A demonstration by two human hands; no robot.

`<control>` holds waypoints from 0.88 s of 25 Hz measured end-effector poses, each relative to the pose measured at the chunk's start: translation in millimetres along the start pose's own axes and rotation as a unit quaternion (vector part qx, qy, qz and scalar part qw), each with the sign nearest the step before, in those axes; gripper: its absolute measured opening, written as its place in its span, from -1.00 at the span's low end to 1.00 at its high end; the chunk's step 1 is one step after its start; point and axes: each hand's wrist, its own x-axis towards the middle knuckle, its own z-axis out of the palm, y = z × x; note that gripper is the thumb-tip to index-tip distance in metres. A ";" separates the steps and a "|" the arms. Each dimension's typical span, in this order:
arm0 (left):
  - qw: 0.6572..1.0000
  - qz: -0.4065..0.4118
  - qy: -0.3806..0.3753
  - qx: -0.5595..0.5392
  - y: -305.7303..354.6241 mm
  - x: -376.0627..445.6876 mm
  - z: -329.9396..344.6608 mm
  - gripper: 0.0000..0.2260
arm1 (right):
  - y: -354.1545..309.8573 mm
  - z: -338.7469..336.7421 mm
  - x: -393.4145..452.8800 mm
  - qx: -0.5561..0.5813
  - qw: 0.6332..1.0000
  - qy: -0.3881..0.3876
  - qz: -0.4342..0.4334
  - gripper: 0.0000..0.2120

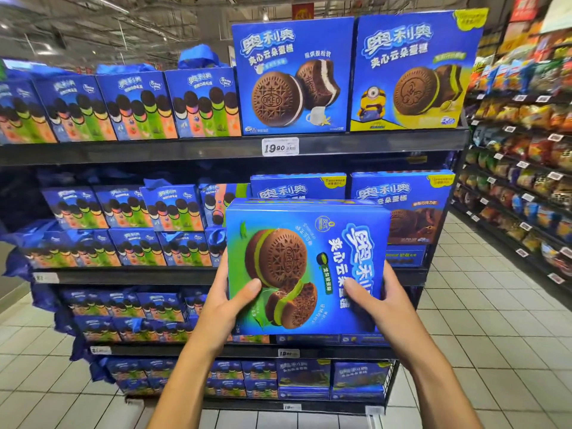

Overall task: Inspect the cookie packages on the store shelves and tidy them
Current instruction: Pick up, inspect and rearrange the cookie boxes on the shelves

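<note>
I hold a large blue cookie box (305,258) with green-filled sandwich cookies printed on it, turned sideways, in front of the middle shelf. My left hand (227,300) grips its left lower edge with the thumb on the front. On the right lower edge my right hand (379,300) grips it the same way. Two big blue cookie boxes, one with white filling (292,75) and one with a yellow cartoon figure (414,72), stand upright on the top shelf (185,151). More blue boxes (399,196) stand behind the held one.
Rows of smaller blue cookie gift boxes (139,103) fill the left of each shelf, some with crumpled blue handles. A price tag (280,147) hangs on the top shelf edge. A snack aisle (520,168) runs along the right. White tiled floor (464,320) lies below.
</note>
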 end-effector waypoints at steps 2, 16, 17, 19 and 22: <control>0.999 0.005 -0.015 0.043 0.8 -1.2 0.1 -0.16 | 3.2 -0.6 -1.8 -0.025 0.998 0.049 -0.014 -0.36; 0.980 -0.006 0.097 0.174 4.9 -6.9 7.1 -0.25 | 11.5 -0.8 -5.2 -0.173 0.980 0.074 -0.059 -0.39; 0.977 -0.006 0.106 0.182 4.7 -6.9 7.7 -0.27 | 11.6 0.5 -4.4 -0.174 0.979 0.085 -0.059 -0.41; 0.976 -0.003 0.128 0.174 3.4 -6.8 10.2 -0.38 | 15.0 1.4 -2.0 -0.156 0.981 0.105 -0.051 -0.46; 0.980 0.004 0.134 0.148 0.1 -6.3 10.8 -0.56 | 23.6 1.0 -0.4 -0.142 0.981 0.120 -0.048 -0.50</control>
